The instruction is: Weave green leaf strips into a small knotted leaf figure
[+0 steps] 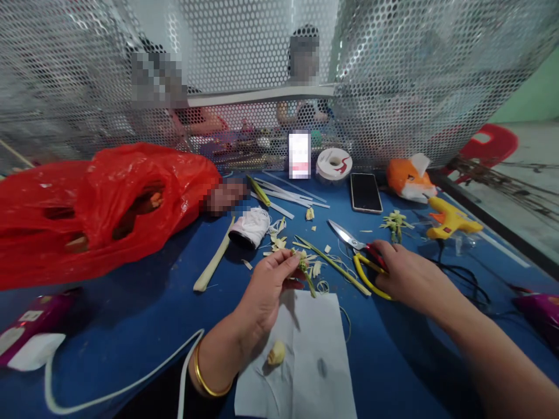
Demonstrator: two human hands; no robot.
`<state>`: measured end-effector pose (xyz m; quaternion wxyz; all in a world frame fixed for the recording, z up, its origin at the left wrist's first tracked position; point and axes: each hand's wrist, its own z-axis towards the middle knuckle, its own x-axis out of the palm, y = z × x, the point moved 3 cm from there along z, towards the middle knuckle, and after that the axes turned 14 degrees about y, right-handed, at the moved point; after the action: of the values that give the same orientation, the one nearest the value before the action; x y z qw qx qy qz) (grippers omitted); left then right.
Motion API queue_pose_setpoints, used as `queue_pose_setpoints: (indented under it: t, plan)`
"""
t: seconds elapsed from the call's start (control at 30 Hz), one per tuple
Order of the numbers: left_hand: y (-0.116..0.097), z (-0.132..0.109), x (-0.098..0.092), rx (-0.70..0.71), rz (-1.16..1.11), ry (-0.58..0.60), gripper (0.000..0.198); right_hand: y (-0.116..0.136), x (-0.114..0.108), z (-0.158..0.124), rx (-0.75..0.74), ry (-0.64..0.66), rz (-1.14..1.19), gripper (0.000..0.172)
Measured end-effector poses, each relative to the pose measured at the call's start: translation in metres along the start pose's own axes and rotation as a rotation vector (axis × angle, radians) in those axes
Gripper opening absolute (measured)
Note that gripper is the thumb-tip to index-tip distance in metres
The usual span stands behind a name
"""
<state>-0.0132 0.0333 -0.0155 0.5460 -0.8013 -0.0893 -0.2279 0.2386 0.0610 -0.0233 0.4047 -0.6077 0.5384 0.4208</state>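
The left hand (265,285) has its thumb and fingers pinched together on a small green plant piece (304,269), which sits just above the top edge of a white sheet of paper (317,343). The right hand (400,272) has its fingers curled at the red and yellow handles of the scissors (358,245) (whether they truly grip, I cannot tell).

The likeliest trouble is with the plant piece: its narrow parts look thin, so too hard a pinch could crush or split them. The scissors point into a litter of scraps (317,269), and a careless sweep could scatter these or nick the green stalk (334,265) close by. The white cord (183,378) beside the left wrist might catch on the forearm and drag over the counter (148,326).

No writing can be read: the upright phone screen (299,154) is blurred out, and the marks on the white spool (323,162), orange pack (404,176) and purple pack (46,308) are too unclear to make out.
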Motion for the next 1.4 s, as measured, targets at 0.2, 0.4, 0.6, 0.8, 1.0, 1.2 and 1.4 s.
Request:
queue_pose_setpoints:
  t: [0.2, 0.4, 0.6, 0.8, 1.0, 1.2, 1.4]
  plan:
    - [-0.003, 0.000, 0.003, 0.025, -0.015, 0.030, 0.036, -0.004, -0.001, -0.004, 0.043, -0.079, 0.136, 0.061]
    - [-0.004, 0.000, 0.001, 0.064, 0.010, 0.031, 0.033, 0.015, 0.002, -0.011, -0.401, -0.136, 0.849, 0.060]
    - [-0.004, -0.001, 0.002, 0.096, -0.022, 0.032, 0.030, 0.043, -0.002, -0.025, -0.434, -0.058, 1.104, 0.050]
    - [-0.004, 0.000, 0.003, 0.106, -0.036, 0.041, 0.026, 0.047, -0.004, -0.036, -0.428, -0.082, 0.845, 0.049]
    - [-0.001, 0.000, 0.004, 0.097, -0.041, 0.060, 0.023, 0.048, -0.003, -0.036, -0.533, -0.141, 0.686, 0.049]
    - [0.002, 0.001, 0.005, 0.098, -0.060, 0.049, 0.009, 0.053, -0.004, -0.041, -0.632, -0.209, 0.607, 0.050]
    - [0.005, 0.000, 0.005, 0.101, -0.074, 0.032, 0.011, 0.055, -0.002, -0.043, -0.630, -0.202, 0.615, 0.049]
